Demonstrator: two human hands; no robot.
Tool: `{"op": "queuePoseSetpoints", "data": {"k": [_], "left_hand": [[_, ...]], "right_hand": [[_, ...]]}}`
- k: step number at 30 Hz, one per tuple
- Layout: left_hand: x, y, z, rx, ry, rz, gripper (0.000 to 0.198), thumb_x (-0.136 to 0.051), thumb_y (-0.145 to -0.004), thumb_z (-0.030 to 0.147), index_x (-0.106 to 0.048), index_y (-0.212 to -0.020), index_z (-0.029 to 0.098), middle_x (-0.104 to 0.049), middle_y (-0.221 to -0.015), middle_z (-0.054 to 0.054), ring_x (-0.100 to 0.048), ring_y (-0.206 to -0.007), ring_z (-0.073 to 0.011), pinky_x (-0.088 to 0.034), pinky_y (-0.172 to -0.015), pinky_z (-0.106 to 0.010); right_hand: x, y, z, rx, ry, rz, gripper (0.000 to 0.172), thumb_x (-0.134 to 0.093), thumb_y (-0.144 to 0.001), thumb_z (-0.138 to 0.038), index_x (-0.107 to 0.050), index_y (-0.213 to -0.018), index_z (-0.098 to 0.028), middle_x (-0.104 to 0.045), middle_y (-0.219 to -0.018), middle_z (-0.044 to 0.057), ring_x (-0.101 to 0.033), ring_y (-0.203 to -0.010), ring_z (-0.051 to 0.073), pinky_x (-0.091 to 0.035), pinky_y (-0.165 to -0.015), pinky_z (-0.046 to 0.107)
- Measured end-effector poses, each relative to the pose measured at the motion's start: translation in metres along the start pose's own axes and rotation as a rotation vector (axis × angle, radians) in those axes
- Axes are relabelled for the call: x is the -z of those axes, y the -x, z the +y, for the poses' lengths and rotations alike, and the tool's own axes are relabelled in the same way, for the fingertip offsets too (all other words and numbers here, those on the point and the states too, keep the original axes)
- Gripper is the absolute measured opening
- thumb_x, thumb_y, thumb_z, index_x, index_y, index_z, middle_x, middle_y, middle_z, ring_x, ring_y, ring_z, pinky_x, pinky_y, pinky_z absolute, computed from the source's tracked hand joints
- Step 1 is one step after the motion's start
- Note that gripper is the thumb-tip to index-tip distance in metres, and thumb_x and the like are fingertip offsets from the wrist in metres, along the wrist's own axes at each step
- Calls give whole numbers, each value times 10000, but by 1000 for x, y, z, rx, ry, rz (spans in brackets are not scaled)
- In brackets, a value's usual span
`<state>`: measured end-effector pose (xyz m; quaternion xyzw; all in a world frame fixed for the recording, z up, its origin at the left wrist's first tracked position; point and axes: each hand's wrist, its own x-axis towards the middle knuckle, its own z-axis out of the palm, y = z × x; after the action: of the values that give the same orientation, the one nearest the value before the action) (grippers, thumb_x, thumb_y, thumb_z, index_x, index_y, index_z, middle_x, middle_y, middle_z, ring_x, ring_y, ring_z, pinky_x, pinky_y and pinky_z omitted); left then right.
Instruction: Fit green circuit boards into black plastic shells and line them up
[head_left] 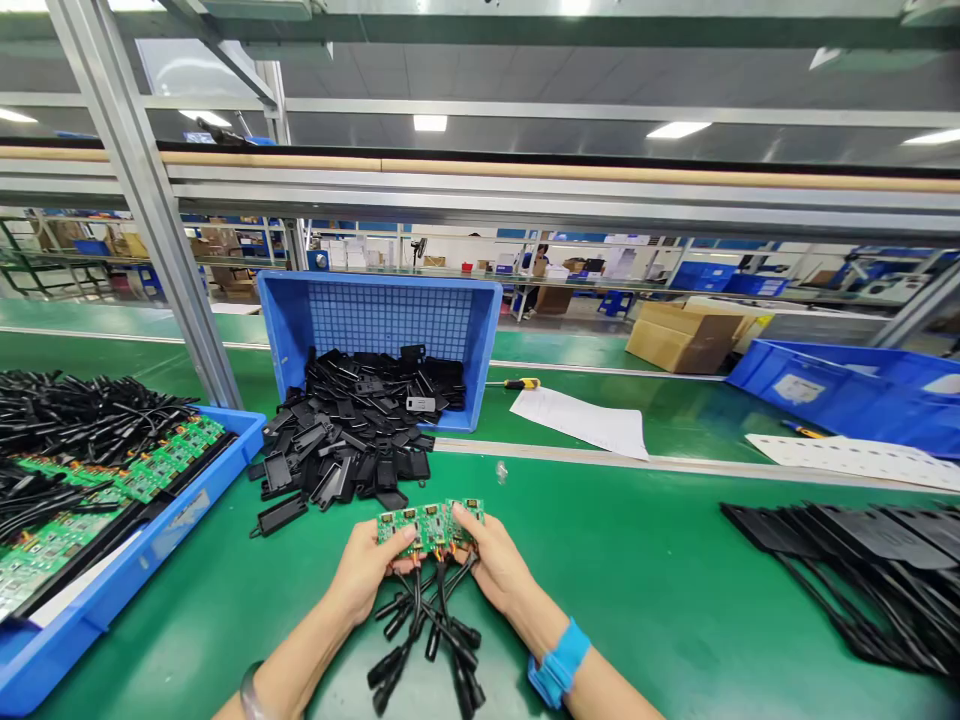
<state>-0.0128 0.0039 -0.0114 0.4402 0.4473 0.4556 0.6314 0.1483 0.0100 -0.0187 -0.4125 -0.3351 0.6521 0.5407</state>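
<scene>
Between my two hands is a green circuit board panel (433,524), with black cables (441,610) hanging from its near edge and ending in round connectors. My left hand (366,568) grips the panel's left end, thumb on top. My right hand (491,560) holds the right end the same way, its thumb pressed on the board; the fingers underneath are mostly hidden. Just beyond the panel lies a heap of black plastic housings (341,430), spilling out of a blue crate (480,350) tipped on its side.
At left stands a blue tray (187,510) of cabled green boards. Black cabled units (847,560) are piled at right. Farther back are a paper sheet (585,420), a yellow-black screwdriver (521,384), a cardboard box (679,335) and blue bins (847,385). A metal post (150,200) rises at left.
</scene>
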Motion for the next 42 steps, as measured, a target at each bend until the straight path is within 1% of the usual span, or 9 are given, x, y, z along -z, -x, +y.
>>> {"op": "queuePoseSetpoints", "data": {"k": [4, 9, 16, 19, 22, 24, 30, 38, 42], "left_hand": [[-2, 0, -3, -48, -76, 15, 432, -767, -597, 493, -687, -742, 94, -661, -658, -51, -568, -575, -132, -475, -544, -220], [-5, 2, -9, -202, -281, 70, 375, -680, -698, 481, -661, -640, 111, -613, -549, -31, -527, -508, -133, -418, -507, -218], [-6, 8, -9, -324, -490, 191, 360, -618, -756, 438, -624, -531, 157, -595, -490, -17, -527, -504, -151, -374, -514, -223], [-5, 5, -8, -281, -483, 179, 385, -624, -738, 456, -605, -503, 151, -593, -479, -20, -522, -481, -145, -378, -505, -225], [-3, 0, -8, -135, -287, 63, 362, -679, -679, 479, -639, -624, 124, -624, -538, -30, -531, -478, -140, -412, -490, -228], [0, -2, -9, -80, -182, 24, 381, -709, -658, 479, -647, -697, 105, -644, -589, -43, -535, -489, -129, -423, -480, -220], [1, -4, -13, -52, -75, 29, 410, -755, -630, 473, -640, -737, 94, -641, -601, -40, -551, -505, -113, -431, -463, -192], [-4, 2, -1, 52, -22, -46, 437, -757, -623, 476, -663, -835, 106, -685, -732, -54, -594, -582, -117, -454, -519, -194], [-4, 2, -5, 6, -68, -78, 358, -777, -604, 391, -654, -780, 104, -681, -664, -49, -593, -565, -131, -436, -532, -207]], "right_hand": [[-8, 6, 5, 137, 96, -71, 390, -842, -573, -430, -682, -767, -132, -671, -716, 43, -590, -653, 187, -462, -618, 276], [-13, 11, 12, 311, 202, 45, 323, -796, -636, -424, -638, -660, -144, -622, -633, 11, -515, -580, 155, -419, -561, 255], [-12, 13, 19, 408, 358, 114, 306, -734, -713, -437, -651, -707, -143, -642, -684, 41, -536, -628, 181, -434, -581, 271], [-11, 12, 18, 313, 271, 90, 349, -771, -663, -466, -662, -718, -139, -660, -692, 50, -567, -623, 191, -460, -597, 290], [-9, 11, 13, 72, 89, -30, 429, -829, -570, -483, -672, -754, -128, -669, -676, 57, -598, -586, 201, -489, -582, 313], [-8, 11, 8, -8, 30, -86, 450, -838, -565, -474, -682, -795, -121, -680, -709, 71, -620, -608, 210, -502, -587, 316], [-7, 14, 2, -7, 35, -99, 455, -833, -580, -476, -693, -818, -115, -692, -732, 78, -638, -642, 212, -516, -583, 297], [-11, 17, 1, 2, 59, -107, 436, -843, -558, -464, -698, -792, -126, -683, -715, 55, -602, -596, 171, -493, -586, 273], [-12, 16, 7, 33, 87, -74, 424, -834, -544, -484, -673, -724, -136, -663, -667, 41, -577, -564, 171, -484, -556, 283]]}}
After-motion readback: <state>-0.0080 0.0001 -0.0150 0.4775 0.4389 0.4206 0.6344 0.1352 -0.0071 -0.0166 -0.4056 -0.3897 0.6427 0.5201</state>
